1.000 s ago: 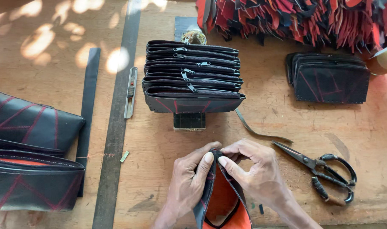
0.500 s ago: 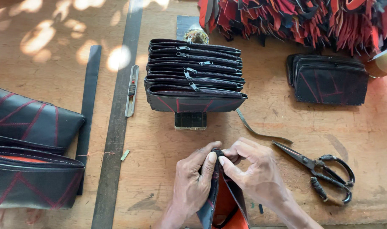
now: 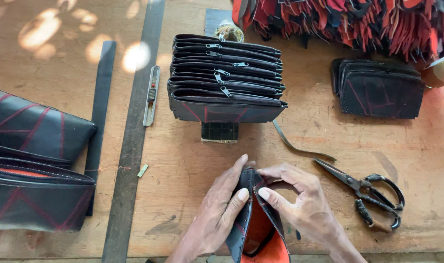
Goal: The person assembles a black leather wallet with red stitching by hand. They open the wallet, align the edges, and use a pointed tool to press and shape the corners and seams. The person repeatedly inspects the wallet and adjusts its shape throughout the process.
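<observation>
My left hand point(image 3: 216, 210) and my right hand point(image 3: 302, 207) both grip a black pouch with an orange lining point(image 3: 256, 224) near the table's front edge. The pouch stands on edge between my palms, its mouth toward me and the orange inside showing. My thumbs meet at its upper seam. Just beyond my hands stands a row of several finished black zippered pouches point(image 3: 225, 78), leaning on a small dark block point(image 3: 220, 131).
Black scissors point(image 3: 365, 192) lie to the right of my right hand. A thin dark strip point(image 3: 300, 146) curls beside them. A utility knife point(image 3: 151, 95) and a long metal ruler point(image 3: 134, 136) lie left. Larger black pouches point(image 3: 32, 160) sit far left, flat pouches point(image 3: 380, 87) and red-black scraps point(image 3: 348, 19) at the back.
My hands have drawn the pouch's sides closer together, so less orange lining shows. My thumbs have shifted along the upper seam. Nothing else on the table has moved.
</observation>
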